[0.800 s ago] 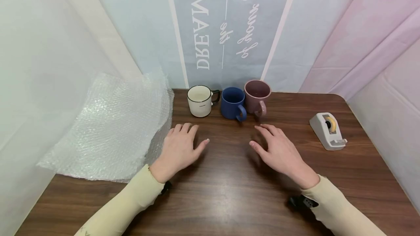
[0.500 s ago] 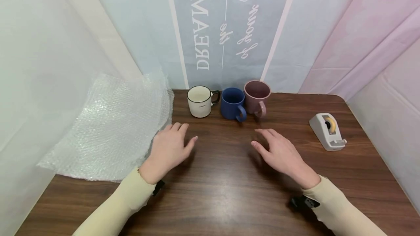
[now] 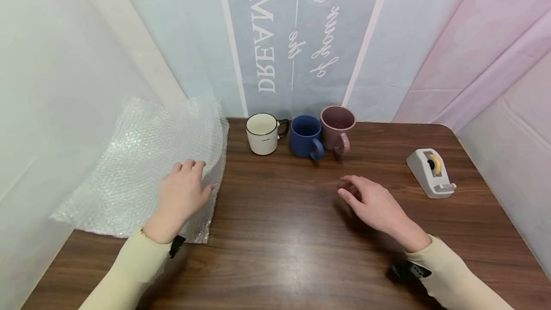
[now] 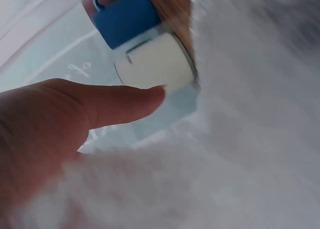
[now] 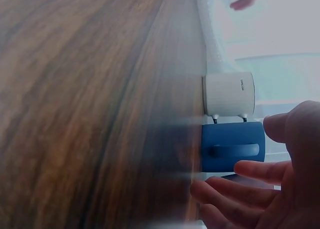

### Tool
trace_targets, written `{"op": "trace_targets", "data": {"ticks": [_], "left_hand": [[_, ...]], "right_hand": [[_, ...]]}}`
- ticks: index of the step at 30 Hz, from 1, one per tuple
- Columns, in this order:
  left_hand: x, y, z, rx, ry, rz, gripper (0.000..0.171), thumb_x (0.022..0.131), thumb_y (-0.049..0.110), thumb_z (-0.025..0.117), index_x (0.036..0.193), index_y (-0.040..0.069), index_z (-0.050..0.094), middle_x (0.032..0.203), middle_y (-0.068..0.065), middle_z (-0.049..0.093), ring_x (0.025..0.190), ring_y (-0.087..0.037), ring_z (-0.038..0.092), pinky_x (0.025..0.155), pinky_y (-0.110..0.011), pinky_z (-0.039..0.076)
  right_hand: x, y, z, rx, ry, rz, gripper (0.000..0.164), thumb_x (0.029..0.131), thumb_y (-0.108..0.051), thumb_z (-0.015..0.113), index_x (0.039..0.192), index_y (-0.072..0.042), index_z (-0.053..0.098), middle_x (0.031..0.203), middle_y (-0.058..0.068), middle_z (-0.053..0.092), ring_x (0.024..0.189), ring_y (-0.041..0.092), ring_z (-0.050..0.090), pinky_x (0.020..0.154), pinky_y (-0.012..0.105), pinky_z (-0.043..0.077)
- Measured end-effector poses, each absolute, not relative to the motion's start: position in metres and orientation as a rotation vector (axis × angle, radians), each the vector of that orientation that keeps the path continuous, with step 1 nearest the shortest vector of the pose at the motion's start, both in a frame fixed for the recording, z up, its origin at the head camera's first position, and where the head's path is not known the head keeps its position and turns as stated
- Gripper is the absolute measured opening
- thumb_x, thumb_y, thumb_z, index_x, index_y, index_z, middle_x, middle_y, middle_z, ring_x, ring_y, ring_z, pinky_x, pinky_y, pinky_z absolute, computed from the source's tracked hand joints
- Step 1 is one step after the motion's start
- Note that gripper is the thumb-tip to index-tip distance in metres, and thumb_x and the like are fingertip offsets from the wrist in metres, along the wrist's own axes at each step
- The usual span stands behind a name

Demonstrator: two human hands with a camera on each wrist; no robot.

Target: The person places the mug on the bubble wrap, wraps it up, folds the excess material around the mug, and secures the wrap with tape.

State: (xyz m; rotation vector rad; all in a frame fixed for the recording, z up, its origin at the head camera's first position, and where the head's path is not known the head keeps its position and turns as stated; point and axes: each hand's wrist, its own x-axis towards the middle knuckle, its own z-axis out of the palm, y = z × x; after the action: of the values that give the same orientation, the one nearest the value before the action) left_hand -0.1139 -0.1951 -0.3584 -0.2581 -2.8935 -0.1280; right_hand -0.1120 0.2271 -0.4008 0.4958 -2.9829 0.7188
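Note:
My left hand (image 3: 182, 195) is over the right part of a sheet of bubble wrap (image 3: 137, 157), fingers loosely bent. In the left wrist view, blurred wrap (image 4: 260, 139) hides most of the fingers, while the thumb (image 4: 120, 104) shows; whether the hand touches the wrap I cannot tell. My right hand (image 3: 379, 207) hovers above the table, relaxed and holding nothing. Beyond the hands, a white mug (image 3: 262, 142) with a black rim, a blue mug (image 3: 303, 140) and a mauve mug (image 3: 330, 134) stand upright in a row. The right wrist view has the blue mug (image 5: 230, 139) beyond my fingers.
A white tape dispenser (image 3: 424, 176) with a yellowish roll stands at the right of the brown wooden table (image 3: 275, 243). Behind the mugs hangs a pale cloth (image 3: 297, 99) with lettering. Light sheets enclose both sides.
My left hand has moved left, from beside the bubble wrap to over it, and the wrap's near right corner now shows. My right hand has shifted slightly right and nearer. The mugs stay put.

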Motion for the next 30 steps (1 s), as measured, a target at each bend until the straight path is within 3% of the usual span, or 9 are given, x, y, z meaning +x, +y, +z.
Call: {"op": "trace_targets", "data": {"ticks": [9,14,21,30], "left_hand": [[-0.114,-0.213,-0.359,-0.189,-2.916,-0.154,0.027,0.085,0.017,0.072,0.102,-0.004,0.070,0.097,-0.017,0.068,0.086,-0.037,0.063,0.061,-0.056,0.053],[-0.115,-0.217,-0.363,-0.216,-2.860,-0.171,0.011,0.086,0.011,0.066,0.083,0.002,0.071,0.071,-0.009,0.064,0.061,-0.031,0.060,0.045,-0.048,0.048],[-0.113,-0.217,-0.363,-0.237,-2.795,-0.186,0.028,0.089,0.008,0.060,0.061,0.008,0.056,0.053,-0.001,0.045,0.043,-0.020,0.042,0.035,-0.037,0.036],[-0.110,-0.210,-0.368,-0.294,-2.632,-0.053,0.028,0.091,0.006,0.063,0.066,0.001,0.049,0.055,-0.007,0.041,0.041,-0.025,0.044,0.034,-0.044,0.042]], "right_hand": [[-0.110,0.231,-0.402,0.547,-2.995,0.743,0.042,0.102,-0.038,0.056,0.130,-0.009,0.062,0.114,0.004,0.069,0.097,0.018,0.067,0.083,0.048,0.051],[-0.109,0.234,-0.401,0.561,-2.999,0.758,0.041,0.102,-0.037,0.055,0.131,-0.008,0.062,0.115,0.004,0.069,0.098,0.019,0.067,0.085,0.049,0.051],[-0.110,0.237,-0.402,0.558,-3.008,0.759,0.042,0.103,-0.039,0.054,0.131,-0.009,0.061,0.118,0.005,0.068,0.099,0.020,0.066,0.085,0.049,0.051],[-0.110,0.238,-0.403,0.577,-3.009,0.732,0.042,0.103,-0.039,0.054,0.130,-0.008,0.062,0.116,0.004,0.068,0.097,0.019,0.066,0.084,0.048,0.051]]}}
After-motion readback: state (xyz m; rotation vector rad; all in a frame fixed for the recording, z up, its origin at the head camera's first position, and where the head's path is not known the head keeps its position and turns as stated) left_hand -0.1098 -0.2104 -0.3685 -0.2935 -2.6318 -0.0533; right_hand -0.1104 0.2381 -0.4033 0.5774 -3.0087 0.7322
